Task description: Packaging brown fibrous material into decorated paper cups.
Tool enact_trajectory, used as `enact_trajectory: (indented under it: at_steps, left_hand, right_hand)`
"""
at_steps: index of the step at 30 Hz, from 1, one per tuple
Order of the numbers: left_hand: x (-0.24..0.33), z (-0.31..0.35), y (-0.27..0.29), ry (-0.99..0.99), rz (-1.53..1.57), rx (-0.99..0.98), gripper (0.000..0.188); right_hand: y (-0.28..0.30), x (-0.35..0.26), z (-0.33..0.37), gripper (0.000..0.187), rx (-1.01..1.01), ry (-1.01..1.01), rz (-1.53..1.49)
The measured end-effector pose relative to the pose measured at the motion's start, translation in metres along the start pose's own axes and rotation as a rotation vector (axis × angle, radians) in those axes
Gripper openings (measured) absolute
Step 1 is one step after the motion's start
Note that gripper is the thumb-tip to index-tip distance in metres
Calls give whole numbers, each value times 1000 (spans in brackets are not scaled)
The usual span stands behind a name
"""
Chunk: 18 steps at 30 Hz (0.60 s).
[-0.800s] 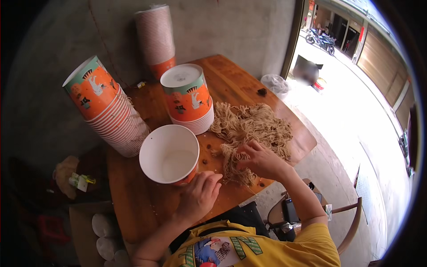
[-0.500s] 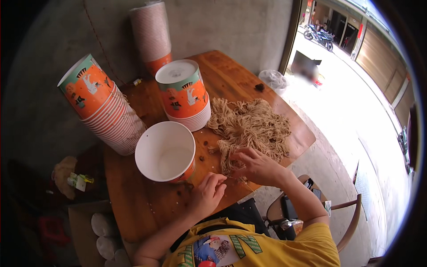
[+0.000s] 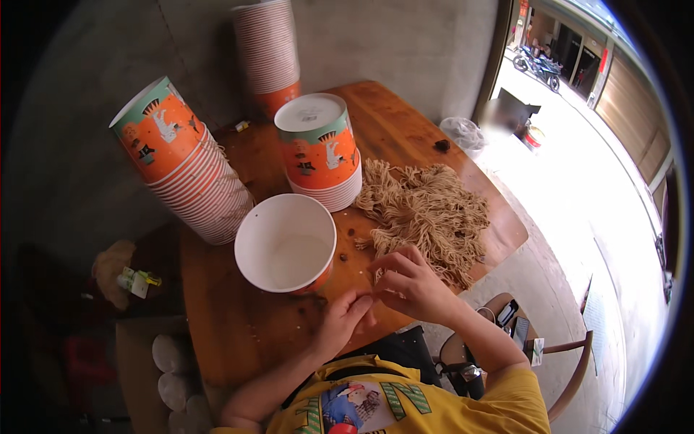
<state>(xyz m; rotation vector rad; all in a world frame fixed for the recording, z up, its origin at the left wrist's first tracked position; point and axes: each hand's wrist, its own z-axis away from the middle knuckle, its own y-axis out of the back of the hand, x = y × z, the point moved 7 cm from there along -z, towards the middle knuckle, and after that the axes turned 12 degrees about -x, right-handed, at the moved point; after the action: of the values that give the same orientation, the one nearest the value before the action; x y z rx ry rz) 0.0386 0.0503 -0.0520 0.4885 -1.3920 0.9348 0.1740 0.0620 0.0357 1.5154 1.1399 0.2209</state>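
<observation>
Near the front edge of the wooden table, my left hand (image 3: 345,320) is closed, thumb pressed against the curled fingers. Whatever it pinches is too small to make out. My right hand (image 3: 418,286) is almost touching it, with its fingers bent inward and their tips partly hidden. I cannot see what lies in its grip. Just beyond the right hand spreads a loose heap of tan yarn strands (image 3: 434,213). A white-lined paper bucket (image 3: 285,242) stands open side up beyond my left hand, and its inside shows no contents.
Upside-down orange and green paper buckets form a short stack (image 3: 318,155) behind the open one and a tall leaning stack (image 3: 173,155) at left, with strands on its side. Another wrapped stack (image 3: 267,54) stands by the wall. A chair (image 3: 571,369) is at right; the table (image 3: 249,325) has dark knots.
My right hand has drawn slightly away from the yarn heap, and my left hand has come up close to it. The whole view has shifted a little.
</observation>
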Motion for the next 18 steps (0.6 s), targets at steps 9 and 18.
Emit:
enact_trajectory:
  at_steps: [9, 18]
  left_hand:
    - [51, 45, 12, -180, -1078, 205, 12]
    - [98, 65, 0, -296, -1487, 109, 11]
  right_hand:
    - [-47, 16, -9, 21, -51, -187, -867]
    - [-49, -18, -36, 23, -123, -134, -689]
